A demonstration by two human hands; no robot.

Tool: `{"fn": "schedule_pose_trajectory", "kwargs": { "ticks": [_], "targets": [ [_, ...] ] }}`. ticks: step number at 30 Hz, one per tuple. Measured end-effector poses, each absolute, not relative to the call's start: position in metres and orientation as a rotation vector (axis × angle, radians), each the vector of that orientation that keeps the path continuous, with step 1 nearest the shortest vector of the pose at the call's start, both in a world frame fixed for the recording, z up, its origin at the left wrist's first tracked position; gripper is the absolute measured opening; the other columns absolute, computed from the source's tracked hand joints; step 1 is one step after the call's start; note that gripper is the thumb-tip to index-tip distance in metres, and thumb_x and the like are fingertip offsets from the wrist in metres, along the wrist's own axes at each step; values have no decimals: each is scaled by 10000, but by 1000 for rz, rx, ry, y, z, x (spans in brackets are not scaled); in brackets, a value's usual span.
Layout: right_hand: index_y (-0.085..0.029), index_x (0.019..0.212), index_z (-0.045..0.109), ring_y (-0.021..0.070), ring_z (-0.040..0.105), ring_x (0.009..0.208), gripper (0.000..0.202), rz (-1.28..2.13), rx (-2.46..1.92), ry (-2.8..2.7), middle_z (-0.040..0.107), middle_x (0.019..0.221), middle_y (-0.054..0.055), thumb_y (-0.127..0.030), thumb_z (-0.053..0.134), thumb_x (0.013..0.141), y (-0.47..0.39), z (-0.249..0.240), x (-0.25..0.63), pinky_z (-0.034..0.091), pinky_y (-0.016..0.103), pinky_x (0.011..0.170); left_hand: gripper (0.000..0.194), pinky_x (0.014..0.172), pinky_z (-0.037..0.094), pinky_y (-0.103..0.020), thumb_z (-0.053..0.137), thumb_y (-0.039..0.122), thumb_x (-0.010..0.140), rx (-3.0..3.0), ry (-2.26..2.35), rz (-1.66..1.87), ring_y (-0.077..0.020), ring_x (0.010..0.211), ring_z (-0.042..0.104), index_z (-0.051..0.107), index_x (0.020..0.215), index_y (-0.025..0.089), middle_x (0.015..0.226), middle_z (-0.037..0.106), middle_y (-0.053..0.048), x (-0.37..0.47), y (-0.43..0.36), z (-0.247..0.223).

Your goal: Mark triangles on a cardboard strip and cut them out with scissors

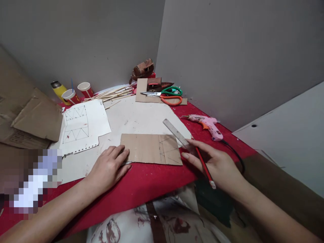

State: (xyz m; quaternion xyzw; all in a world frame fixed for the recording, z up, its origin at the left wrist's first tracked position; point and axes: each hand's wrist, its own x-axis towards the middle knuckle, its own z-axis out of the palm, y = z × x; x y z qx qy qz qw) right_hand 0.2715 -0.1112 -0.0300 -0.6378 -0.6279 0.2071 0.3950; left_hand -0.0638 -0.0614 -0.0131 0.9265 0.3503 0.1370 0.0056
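A rectangular piece of cardboard [144,149] lies in front of me, with pencilled zigzag lines on its right part. My left hand [110,167] rests flat at its left end, fingers stretched out over the edge and holding nothing. Over the right end, my right hand [216,163] is closed on a metal ruler [177,133], gripped between thumb and fingers and slanting up to the left. A red and black pencil [204,166] is tucked in the same hand, its blunt end toward me.
A paper sheet [95,119] with zigzag drawings lies left. Behind are wooden sticks [113,92], paper cups [85,89], a yellow bottle [59,91] and scissors [162,93] on L-shaped cardboard [141,87]. A pink glue gun [206,125] lies right; cardboard boxes [30,108] stand left.
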Motion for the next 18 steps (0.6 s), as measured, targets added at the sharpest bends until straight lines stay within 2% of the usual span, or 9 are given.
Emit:
{"fn": "schedule_pose_trajectory", "kwargs": {
  "ticks": [4, 9, 12, 14, 18],
  "targets": [
    [-190, 1235, 681, 270, 738, 709, 434, 322, -1628, -1708, 791, 958, 104, -417, 681, 865, -104, -8, 274, 615, 390, 663, 369, 908, 550, -531, 555, 281, 961, 2896, 1079, 440, -334, 1103, 573, 584, 1286, 107, 1249, 632, -204, -64, -61, -13],
    [-196, 1274, 664, 292, 748, 899, 427, 220, -1507, -1891, 775, 1077, 120, -375, 669, 886, -88, 11, 264, 601, 390, 816, 353, 908, 560, -516, 543, 264, 969, 2882, 1056, 513, -324, 1092, 576, 587, 1282, 107, 1225, 636, -199, -63, -59, -17],
    [-195, 1287, 660, 304, 739, 953, 438, 197, -1465, -1961, 767, 1100, 130, -392, 657, 896, -74, 15, 256, 589, 397, 841, 347, 914, 563, -514, 545, 245, 967, 2865, 1059, 533, -327, 1098, 577, 601, 1271, 87, 1233, 638, -212, -64, -59, -19],
    [-191, 1293, 659, 296, 744, 905, 452, 202, -1478, -1972, 768, 1095, 130, -403, 654, 894, -64, 15, 252, 591, 389, 801, 349, 938, 560, -510, 548, 238, 964, 2845, 1053, 536, -332, 1137, 573, 609, 1272, 85, 1265, 631, -216, -65, -59, -20],
    [-158, 1284, 667, 213, 695, 586, 469, 325, -1563, -1950, 773, 1093, 131, -391, 651, 878, -48, 9, 251, 580, 351, 610, 374, 988, 545, -519, 539, 255, 973, 2808, 1042, 518, -350, 1230, 557, 606, 1300, 85, 1350, 611, -219, -66, -57, -19]
  ]
}}
